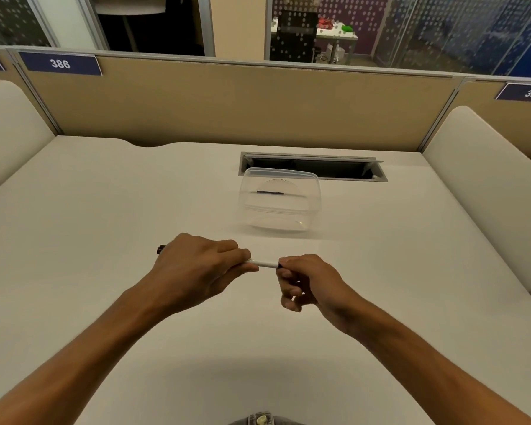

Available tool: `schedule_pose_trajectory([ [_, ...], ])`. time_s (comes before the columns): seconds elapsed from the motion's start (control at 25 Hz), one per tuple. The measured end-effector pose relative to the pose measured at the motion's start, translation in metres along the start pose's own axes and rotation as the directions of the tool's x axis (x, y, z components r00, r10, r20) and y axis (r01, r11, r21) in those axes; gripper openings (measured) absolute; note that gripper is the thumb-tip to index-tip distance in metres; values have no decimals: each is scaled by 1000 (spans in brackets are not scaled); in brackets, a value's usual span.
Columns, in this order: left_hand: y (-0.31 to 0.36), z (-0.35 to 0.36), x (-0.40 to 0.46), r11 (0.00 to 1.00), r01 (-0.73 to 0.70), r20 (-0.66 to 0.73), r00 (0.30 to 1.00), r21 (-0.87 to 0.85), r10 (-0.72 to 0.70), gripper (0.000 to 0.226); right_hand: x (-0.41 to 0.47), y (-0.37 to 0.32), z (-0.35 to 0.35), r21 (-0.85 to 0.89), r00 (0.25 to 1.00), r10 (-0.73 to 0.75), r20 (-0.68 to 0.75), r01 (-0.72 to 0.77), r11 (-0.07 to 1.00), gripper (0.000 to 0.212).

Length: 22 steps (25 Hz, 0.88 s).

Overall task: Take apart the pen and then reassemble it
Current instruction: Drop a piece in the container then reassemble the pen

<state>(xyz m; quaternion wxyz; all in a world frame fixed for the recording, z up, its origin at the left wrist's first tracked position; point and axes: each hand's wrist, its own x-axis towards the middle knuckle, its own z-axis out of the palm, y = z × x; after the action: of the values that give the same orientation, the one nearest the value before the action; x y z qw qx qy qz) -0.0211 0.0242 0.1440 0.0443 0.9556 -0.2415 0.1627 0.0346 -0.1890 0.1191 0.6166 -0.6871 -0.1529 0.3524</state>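
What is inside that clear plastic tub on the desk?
Inside the clear plastic tub lies one thin dark rod, perhaps the pen's refill. Nothing else shows through its walls, though glare near the bottom could hide something small.

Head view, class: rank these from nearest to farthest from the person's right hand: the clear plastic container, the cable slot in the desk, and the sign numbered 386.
Measured from the right hand:
1. Clear plastic container, on the desk just beyond the hands.
2. Cable slot, set in the desk behind the container.
3. Sign numbered 386, far left, on top of the partition.
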Motion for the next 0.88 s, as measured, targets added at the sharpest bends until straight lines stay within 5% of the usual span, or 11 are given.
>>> schedule_pose_trajectory([
  [0.08, -2, 3, 1, 998, 26, -14, 1000, -55, -27, 42, -1, 0, 2, -36, 996, -75, -47, 74, 997, 42],
  [0.16, -6, 5, 2, 976, 96, -25, 994, -193, -102, 46, 0, 6, 6, -368, 919, -365, -148, 292, 883, 36],
  [0.24, -10, 3, 3, 907, 174, 10, 983, -384, -184, 44, 0, 6, 3, -783, 735, -674, -78, 373, 498, 28],
  [0.32, -13, 1, 2, 819, 207, 33, 974, -536, -225, 38, 2, 2, -5, -918, 576, -807, 131, 378, 120, 29],
  [0.44, -12, -1, 2, 778, 182, 10, 975, -601, -221, 33, 4, -5, -14, -909, 476, -832, 286, 411, -77, 38],
  [0.56, -8, -7, 4, 867, 118, -103, 976, -485, -191, 32, 1, -7, -7, -865, 543, -822, 172, 482, 137, 31],
  [0.64, -6, -12, 7, 964, 36, -190, 978, -262, -88, 30, 0, -7, 1, -693, 706, -708, -22, 500, 520, 30],
  [0.72, -4, -14, 8, 998, -68, -185, 980, 4, 67, 28, 0, -10, 6, -232, 901, -416, -123, 382, 895, 39],
  [0.8, -4, -13, 8, 979, -139, -152, 975, 147, 161, 26, -1, -15, 4, 84, 985, -162, -60, 167, 982, 45],
  [0.88, -4, -13, 9, 977, -155, -130, 976, 143, 174, 27, -2, -16, 1, 122, 997, -77, -29, 80, 989, 48],
])
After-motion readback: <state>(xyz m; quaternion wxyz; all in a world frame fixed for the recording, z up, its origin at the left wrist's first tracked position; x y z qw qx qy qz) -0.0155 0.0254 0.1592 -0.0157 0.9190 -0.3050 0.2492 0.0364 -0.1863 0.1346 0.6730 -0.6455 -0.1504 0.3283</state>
